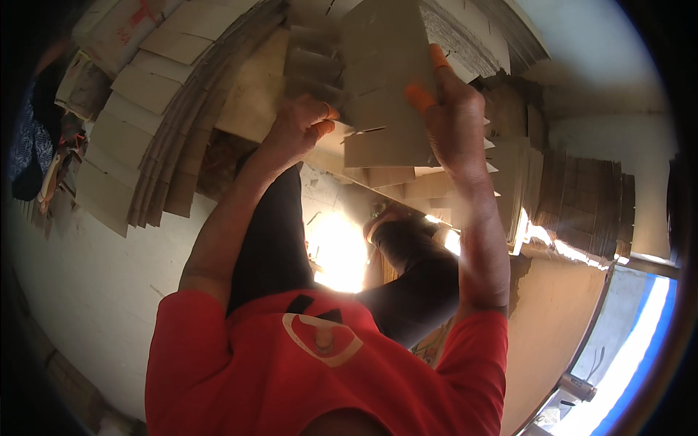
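The left hand [302, 123] grips the near edge of a slotted cardboard sheet [382, 109] while the right hand [451, 116], its fingertips capped in orange, clasps its far edge, steadying it above the cardboard stack [160, 109].

The cardboard sheets [385, 80] held up by both hands are dull grey-brown, with slotted edges. The left hand [298, 127] and right hand [454, 120] wear bright orange fingertip covers. The shirt [320, 370] near the lower edge is vivid red with a white ring mark; the trousers [273, 240] are black. Far left, the fanned cardboard stacks [145, 123] are tan. Far right, a blue strip [654, 341] borders white.
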`<move>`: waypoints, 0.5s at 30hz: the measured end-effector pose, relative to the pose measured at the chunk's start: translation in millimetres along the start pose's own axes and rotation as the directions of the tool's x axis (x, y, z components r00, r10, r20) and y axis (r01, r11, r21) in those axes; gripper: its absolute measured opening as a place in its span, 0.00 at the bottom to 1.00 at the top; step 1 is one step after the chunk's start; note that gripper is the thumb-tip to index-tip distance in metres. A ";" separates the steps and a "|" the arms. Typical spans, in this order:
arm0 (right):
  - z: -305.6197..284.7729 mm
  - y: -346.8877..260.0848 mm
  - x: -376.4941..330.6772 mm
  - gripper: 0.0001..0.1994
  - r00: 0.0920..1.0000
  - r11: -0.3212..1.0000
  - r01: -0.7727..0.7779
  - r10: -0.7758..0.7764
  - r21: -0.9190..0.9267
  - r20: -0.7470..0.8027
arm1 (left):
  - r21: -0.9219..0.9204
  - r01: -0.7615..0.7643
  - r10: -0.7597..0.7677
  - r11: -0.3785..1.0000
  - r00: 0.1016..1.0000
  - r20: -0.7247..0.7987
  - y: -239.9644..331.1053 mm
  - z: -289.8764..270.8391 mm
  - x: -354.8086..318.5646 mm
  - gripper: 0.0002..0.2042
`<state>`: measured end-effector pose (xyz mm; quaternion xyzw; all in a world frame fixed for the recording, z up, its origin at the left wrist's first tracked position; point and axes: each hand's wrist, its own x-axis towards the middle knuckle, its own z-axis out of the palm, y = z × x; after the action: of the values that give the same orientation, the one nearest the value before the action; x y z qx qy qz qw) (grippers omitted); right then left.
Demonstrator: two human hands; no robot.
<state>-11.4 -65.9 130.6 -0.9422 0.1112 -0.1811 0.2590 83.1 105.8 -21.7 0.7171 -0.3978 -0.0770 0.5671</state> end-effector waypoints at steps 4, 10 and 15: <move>18.3 9.0 5.4 0.25 0.996 0.998 0.015 -0.021 0.061 0.091 | 0.032 -0.044 0.045 0.998 0.999 -0.009 0.0 0.3 0.8 0.08; 46.2 22.4 8.8 0.26 0.984 0.998 0.029 -0.039 0.058 0.177 | 0.088 -0.092 0.094 0.992 0.995 -0.023 -0.4 1.6 3.5 0.08; 42.4 19.9 22.9 0.25 0.970 0.990 0.141 -0.143 0.020 0.196 | 0.057 -0.007 0.009 0.998 1.000 -0.029 1.0 2.0 3.3 0.08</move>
<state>24.0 -70.6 92.6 -0.9603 0.0168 -0.1053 0.2577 83.7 102.1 -20.3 0.7324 -0.3944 -0.0531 0.5525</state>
